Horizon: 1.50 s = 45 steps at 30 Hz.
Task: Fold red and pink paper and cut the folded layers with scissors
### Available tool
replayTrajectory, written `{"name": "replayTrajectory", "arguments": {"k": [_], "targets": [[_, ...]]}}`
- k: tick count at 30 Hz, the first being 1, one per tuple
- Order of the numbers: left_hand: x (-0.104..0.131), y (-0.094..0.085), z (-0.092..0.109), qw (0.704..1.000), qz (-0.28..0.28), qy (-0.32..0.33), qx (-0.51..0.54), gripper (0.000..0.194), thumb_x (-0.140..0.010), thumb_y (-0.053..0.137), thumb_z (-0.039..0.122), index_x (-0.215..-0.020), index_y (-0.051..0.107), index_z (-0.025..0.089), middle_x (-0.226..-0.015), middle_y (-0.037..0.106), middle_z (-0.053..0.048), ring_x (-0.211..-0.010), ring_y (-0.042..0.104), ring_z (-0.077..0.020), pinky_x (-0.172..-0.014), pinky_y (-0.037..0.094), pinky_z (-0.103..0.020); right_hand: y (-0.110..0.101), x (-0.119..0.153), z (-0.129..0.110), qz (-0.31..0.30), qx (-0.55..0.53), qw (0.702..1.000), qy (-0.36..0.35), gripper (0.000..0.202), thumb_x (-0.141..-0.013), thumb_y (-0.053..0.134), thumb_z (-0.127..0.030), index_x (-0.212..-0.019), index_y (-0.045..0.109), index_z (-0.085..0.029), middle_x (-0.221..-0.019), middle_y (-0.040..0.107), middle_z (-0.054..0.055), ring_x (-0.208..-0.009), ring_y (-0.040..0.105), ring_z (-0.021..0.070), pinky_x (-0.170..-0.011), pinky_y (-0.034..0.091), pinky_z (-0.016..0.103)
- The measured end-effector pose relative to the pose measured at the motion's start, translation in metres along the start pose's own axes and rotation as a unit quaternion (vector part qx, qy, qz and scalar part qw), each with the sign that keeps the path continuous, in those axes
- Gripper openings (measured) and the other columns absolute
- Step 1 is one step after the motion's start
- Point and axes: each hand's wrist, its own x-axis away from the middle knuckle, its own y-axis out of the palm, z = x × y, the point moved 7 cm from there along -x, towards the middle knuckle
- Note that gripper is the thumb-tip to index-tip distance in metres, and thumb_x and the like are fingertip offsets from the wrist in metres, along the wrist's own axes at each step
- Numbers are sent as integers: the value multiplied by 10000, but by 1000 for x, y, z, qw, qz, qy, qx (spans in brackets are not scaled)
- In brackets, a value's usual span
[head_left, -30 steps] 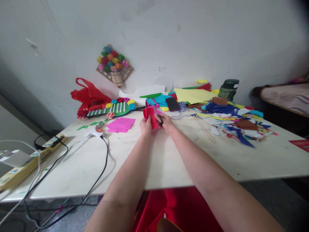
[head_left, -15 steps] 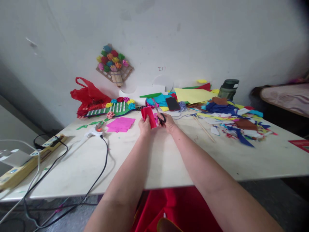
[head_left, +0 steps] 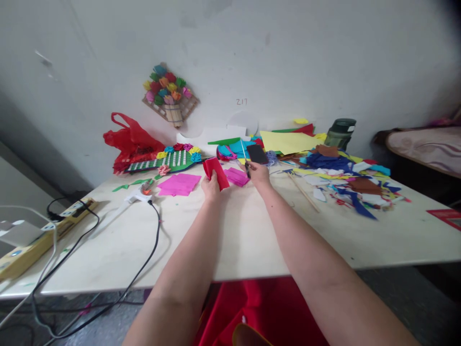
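Two bare hands are working a red folded piece over a cluttered craft table.

The left hand (head_left: 211,185) is pinching the red folded piece (head_left: 215,172) upright above the table (head_left: 234,240), probably to keep its edge free for cutting. The right hand (head_left: 260,173) is closing around the scissors (head_left: 245,161), blades pointing up and away, just beside the red piece but apart from it. A small pink scrap (head_left: 236,176) is lying between the hands, a pink sheet (head_left: 179,184) to the left. A phone (head_left: 257,154) is sitting right behind the scissors, and paper scraps (head_left: 345,180) are crowding the right side, with a black cable (head_left: 151,240) trailing left.
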Motion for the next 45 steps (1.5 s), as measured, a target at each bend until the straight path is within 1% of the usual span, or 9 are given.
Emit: {"name": "replayTrajectory", "arguments": {"k": [3, 6, 10, 15, 20, 25, 28, 33, 45], "targets": [[-2, -4, 0, 1000, 22, 0, -12, 351, -693, 596, 436, -771, 629, 95, -691, 643, -96, -598, 618, -190, -555, 463, -274, -11, 2, -8, 65, 316, 946, -27, 284, -719, 622, -360, -953, 685, -212, -834, 691, 61, -848, 629, 232, -650, 452, 283], [-2, -4, -1, 1000, 23, 2, -11, 339, -691, 598, 433, -745, 623, 99, -660, 627, -77, -580, 603, -177, -532, 442, -259, -7, 5, -3, 7, 489, 872, 11, 352, -728, 597, -427, -980, 682, -197, -942, 686, 108, -918, 623, 260, -700, 450, 307], [1, -1, 0, 1000, 7, -8, -6, 345, -665, 632, 445, -739, 619, 108, -649, 617, -58, -553, 580, -151, -512, 427, -241, -3, 7, 6, -65, 552, 830, 50, 374, -714, 606, -439, -968, 687, -177, -988, 676, 123, -930, 623, 253, -691, 448, 291], [6, 3, 2, 1000, -14, -26, 2, 356, -629, 678, 437, -767, 632, 113, -654, 626, -53, -561, 586, -146, -527, 438, -237, 0, 9, 6, -90, 560, 822, 48, 344, -673, 665, -346, -960, 698, -159, -1047, 647, 143, -963, 606, 259, -699, 444, 284], [9, 8, 4, 999, -41, -25, 24, 388, -591, 709, 447, -779, 634, 117, -656, 629, -45, -571, 589, -152, -537, 448, -246, 3, 8, -4, -24, 473, 881, -13, 212, -782, 566, -339, -865, 701, -199, -1009, 661, 102, -947, 601, 243, -707, 431, 294], [13, 14, 4, 995, -80, -19, 59, 395, -558, 732, 439, -767, 625, 121, -657, 633, -44, -574, 591, -159, -568, 468, -268, 29, 14, 10, -100, 124, 985, 67, 380, -794, 513, -523, -668, 599, -175, -652, 640, 48, -587, 592, 155, -482, 399, 236], [16, 17, 6, 993, -95, -21, 63, 391, -555, 733, 438, -757, 622, 122, -663, 640, -50, -579, 596, -162, -579, 477, -275, 42, 22, 13, -127, 1, 987, 101, 387, -717, 592, -556, -634, 545, -181, -553, 576, 4, -455, 505, 111, -391, 327, 211], [20, 21, 6, 993, -105, -25, 52, 388, -545, 738, 434, -745, 624, 122, -652, 637, -44, -559, 592, -159, -574, 483, -284, 46, 22, 11, -119, -31, 991, 55, 355, -643, 666, -467, -541, 462, -194, -413, 419, -69, -363, 358, 71, -374, 273, 204], [10, 16, 2, 990, -91, -13, 106, 448, -494, 788, 399, -808, 644, 112, -800, 685, -95, -739, 648, -221, -696, 513, -329, 18, -1, 20, 27, 102, 994, -20, 219, -668, 575, -382, -562, 561, -191, -515, 537, -21, -593, 540, 166, -548, 414, 262]]}}
